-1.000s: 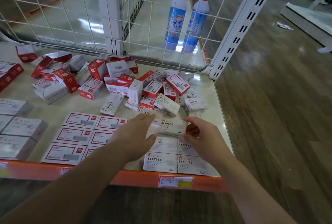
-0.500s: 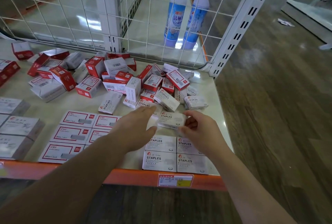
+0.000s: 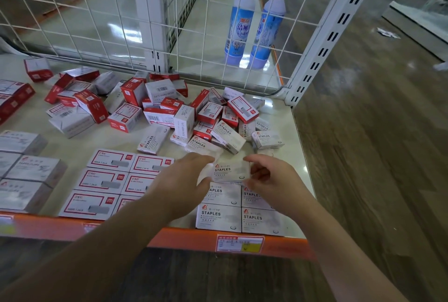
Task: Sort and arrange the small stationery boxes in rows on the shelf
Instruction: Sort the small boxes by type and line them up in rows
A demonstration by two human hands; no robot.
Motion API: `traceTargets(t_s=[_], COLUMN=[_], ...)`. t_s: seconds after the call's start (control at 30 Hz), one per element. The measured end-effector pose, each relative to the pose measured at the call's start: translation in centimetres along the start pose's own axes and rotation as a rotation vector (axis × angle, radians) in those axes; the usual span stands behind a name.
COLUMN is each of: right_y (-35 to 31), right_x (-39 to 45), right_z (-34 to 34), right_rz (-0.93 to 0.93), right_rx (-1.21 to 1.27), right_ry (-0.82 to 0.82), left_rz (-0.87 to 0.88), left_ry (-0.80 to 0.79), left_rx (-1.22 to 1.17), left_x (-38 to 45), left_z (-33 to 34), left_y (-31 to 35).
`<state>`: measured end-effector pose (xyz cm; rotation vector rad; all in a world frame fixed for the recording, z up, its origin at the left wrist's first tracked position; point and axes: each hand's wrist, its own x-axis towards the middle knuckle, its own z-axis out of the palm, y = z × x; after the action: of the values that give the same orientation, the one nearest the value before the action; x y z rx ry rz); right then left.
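I hold one white box (image 3: 230,171) between my left hand (image 3: 180,181) and my right hand (image 3: 274,181), fingers pinching its two ends. It hangs just above the white rows (image 3: 241,216) at the shelf's (image 3: 299,166) five o'clock corner. I think I am adding to the rows. Next I must set it down flat, touching the row behind. The pile (image 3: 184,112) waits at twelve o'clock.
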<state>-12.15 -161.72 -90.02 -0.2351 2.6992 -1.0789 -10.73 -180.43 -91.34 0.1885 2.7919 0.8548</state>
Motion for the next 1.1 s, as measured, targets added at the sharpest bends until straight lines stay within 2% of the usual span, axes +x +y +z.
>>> traceTargets(t_s=[0.17, 0.4, 0.7, 1.1], right_y=[-0.4, -0.5, 0.3, 0.6], right_x=[0.1, 1.1, 1.1, 1.5], right_z=[0.5, 2.0, 1.9, 1.9], right_rz=[-0.052, -0.009, 0.002, 0.012], right_rx=[-0.008, -0.065, -0.197, -0.179], right_ry=[0.015, 0.046, -0.023, 0.002], left_rz=[-0.015, -0.03, 0.005, 0.016], left_ry=[-0.01, 0.009, -0.011, -0.034], left_rx=[0.005, 0.004, 0.043, 0.053], left_x=[-0.3, -0.1, -0.5, 0.3], left_z=[0.0, -0.1, 0.0, 0.5], left_y=[-0.7, -0.9, -0.7, 0.4])
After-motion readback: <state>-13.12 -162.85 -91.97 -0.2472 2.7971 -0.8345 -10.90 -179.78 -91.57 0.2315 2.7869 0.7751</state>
